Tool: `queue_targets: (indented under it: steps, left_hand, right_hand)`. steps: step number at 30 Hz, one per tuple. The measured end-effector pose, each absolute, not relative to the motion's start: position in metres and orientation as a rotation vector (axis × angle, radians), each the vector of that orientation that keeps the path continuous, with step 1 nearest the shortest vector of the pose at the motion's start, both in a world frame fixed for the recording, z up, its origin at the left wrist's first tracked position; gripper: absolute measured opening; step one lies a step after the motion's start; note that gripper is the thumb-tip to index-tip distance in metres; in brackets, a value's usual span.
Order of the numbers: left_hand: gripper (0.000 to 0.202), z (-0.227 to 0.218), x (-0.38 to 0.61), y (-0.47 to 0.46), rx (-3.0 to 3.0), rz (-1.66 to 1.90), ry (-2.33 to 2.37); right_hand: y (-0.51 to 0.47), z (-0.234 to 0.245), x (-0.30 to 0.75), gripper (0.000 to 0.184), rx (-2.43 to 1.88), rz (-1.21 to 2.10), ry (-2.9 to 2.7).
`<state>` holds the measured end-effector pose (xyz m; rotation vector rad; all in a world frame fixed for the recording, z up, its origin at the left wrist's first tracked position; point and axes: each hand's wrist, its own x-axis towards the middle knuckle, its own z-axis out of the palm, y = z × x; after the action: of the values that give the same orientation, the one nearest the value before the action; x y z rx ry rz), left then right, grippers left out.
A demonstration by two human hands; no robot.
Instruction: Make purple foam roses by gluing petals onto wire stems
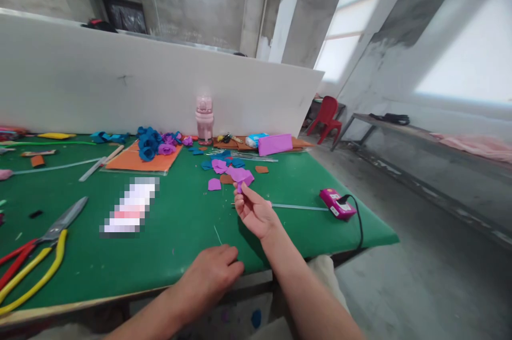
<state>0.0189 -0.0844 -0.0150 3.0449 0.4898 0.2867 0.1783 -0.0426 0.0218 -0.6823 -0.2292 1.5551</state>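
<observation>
My right hand (256,213) is raised over the green table, palm turned up. Its thumb and fingertips pinch a purple paper petal (240,188). Just beyond it lie loose purple petals (220,166), a single rounded purple petal (214,184), blue pieces (238,162) and brown pieces (262,170). My left hand (212,270) is at the near table edge, back upward, with its fingers curled under. A thin pale strand (217,234) lies just beyond its knuckles. Whatever the left fingers may hold is hidden.
Big scissors (60,225) with red and yellow handles lie on the left. Blue and purple paper flowers (150,143) rest on an orange sheet (164,161). A pink bottle (205,121) stands by the white partition (160,84). A magenta power strip (337,204) with a black cord lies right.
</observation>
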Motion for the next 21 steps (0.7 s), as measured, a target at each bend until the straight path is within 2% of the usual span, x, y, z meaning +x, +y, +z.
queue_targets:
  steps: [4,10,15,18,21]
  left_hand:
    - [0.021,-0.018,0.016,-0.077,2.947,0.516,0.547]
    - [0.011,0.021,-0.003,-0.045,2.139,1.035,0.945]
    - [0.017,0.035,-0.012,-0.029,1.687,1.016,1.003]
    - [0.017,0.041,-0.015,-0.027,1.65,1.062,0.982]
    - [0.017,0.051,-0.019,-0.026,1.56,1.143,0.948]
  right_hand:
    - [-0.044,0.024,0.177,0.006,-0.665,1.595,-0.139]
    - [-0.048,0.029,0.179,0.009,-0.602,1.624,-0.09]
    - [-0.052,0.031,0.176,0.013,-0.597,1.623,-0.204]
    - [-0.057,0.031,0.168,0.015,-0.754,1.42,-0.55]
    - [-0.064,0.031,0.16,0.017,-0.941,1.013,-1.044]
